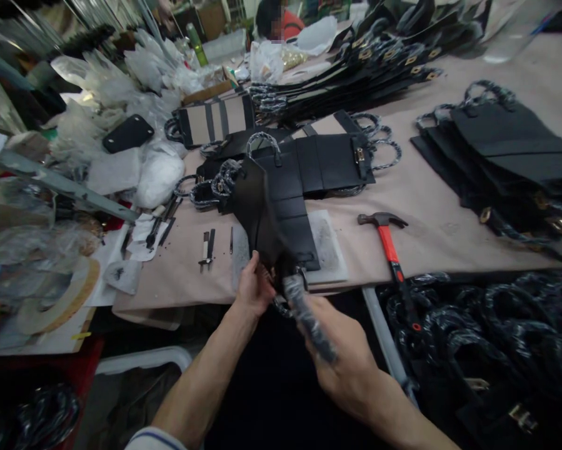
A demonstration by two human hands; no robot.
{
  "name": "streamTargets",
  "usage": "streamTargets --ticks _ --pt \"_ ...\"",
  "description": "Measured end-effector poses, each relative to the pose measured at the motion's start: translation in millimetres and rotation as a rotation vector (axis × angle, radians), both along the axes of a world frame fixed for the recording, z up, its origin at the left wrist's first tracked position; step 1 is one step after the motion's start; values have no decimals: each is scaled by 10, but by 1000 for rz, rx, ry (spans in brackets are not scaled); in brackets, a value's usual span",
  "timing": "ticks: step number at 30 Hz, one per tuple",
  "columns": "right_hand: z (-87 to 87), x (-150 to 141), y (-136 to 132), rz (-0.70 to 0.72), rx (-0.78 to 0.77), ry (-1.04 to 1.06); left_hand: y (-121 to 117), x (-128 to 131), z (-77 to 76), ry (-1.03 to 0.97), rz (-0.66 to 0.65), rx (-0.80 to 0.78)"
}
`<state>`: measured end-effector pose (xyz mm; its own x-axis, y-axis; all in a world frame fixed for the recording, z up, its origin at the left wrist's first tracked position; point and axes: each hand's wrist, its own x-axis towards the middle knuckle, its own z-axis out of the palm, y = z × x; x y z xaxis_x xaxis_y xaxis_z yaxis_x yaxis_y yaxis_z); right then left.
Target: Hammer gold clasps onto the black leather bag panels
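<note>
A black leather bag panel [257, 206] is tilted up off the work table, its lower end between my two hands. My left hand [252, 284] grips its near left edge, with thumb up and fingers partly hidden behind the leather. My right hand [344, 344] is closed around a plastic-wrapped bag handle [311, 322] at the panel's near end. Under and behind it lie more black bag panels [327, 164] with wrapped handles. A white board [330, 250] shows beneath them. To the right rests a claw hammer [387, 240] with a red and black grip.
Stacked bag panels [510, 137] lie on the right, others [318, 87] at the back. Below the table's right edge is a bin of wrapped handles [487, 331]. Small tools [208, 247] and plastic bags [159, 172] are on the left. A person [290, 25] sits beyond the table.
</note>
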<state>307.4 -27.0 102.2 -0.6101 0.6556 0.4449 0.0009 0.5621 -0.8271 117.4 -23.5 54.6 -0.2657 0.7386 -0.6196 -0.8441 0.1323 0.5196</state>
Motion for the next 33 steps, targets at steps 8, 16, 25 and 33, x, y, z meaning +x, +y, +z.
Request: streamTargets --ticks 8,16,25,33 --pt "-21 -441 -556 116 588 -362 -55 -71 421 -119 -161 240" --pt "-390 -344 -632 268 512 -537 12 -122 362 -41 -383 61" --pt "-332 -343 -625 294 468 -524 -2 -97 324 47 -376 74" --pt "-304 -351 -622 350 436 -613 22 -145 231 28 -418 70"
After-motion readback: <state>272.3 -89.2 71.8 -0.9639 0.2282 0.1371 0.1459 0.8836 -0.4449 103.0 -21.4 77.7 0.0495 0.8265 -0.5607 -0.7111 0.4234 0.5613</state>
